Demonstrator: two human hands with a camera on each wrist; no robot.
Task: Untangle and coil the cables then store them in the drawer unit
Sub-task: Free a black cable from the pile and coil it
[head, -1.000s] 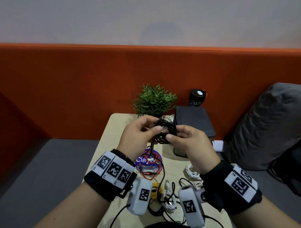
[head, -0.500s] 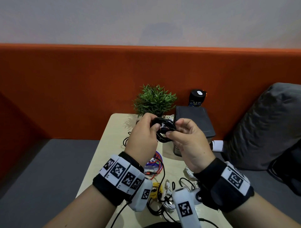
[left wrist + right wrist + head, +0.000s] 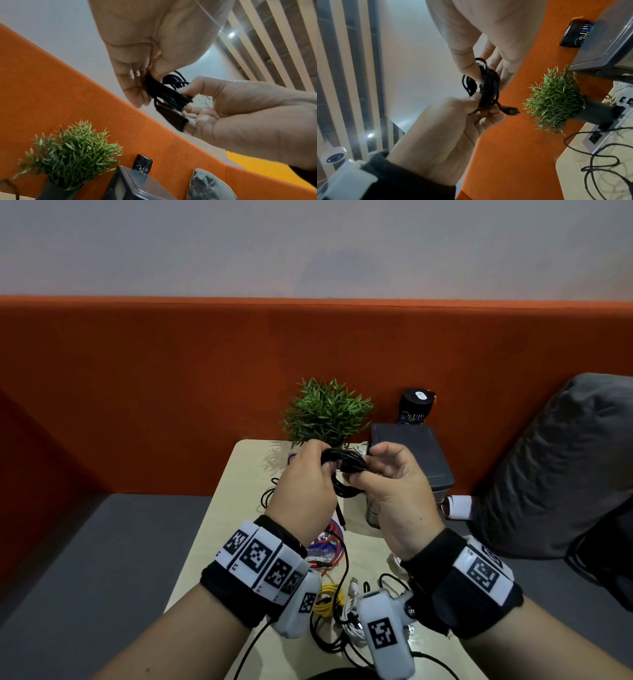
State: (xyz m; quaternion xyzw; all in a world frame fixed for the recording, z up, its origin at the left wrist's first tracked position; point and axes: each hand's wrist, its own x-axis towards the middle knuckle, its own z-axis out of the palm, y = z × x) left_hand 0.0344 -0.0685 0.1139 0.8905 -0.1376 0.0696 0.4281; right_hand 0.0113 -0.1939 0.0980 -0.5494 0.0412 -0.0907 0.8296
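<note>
The black cable [image 3: 342, 470], coiled, hangs between both hands above the table's [image 3: 233, 508] far edge, pinched by the left hand [image 3: 305, 491] and right hand [image 3: 394, 494], with the drawer unit [image 3: 407, 453] nearer the right.

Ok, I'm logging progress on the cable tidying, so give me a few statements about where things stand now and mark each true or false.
1. Both hands hold the black cable coil. True: the left hand and right hand grip it above the table.
2. The coil already lies in the drawer unit. False: it is held in the air in front of the unit.
3. A yellow cable lies on the table near the wrists. True.
4. The plant stands to the right of the drawer unit. False: it stands to its left.
5. No cables are left on the table. False: white cables and others lie there.
</note>
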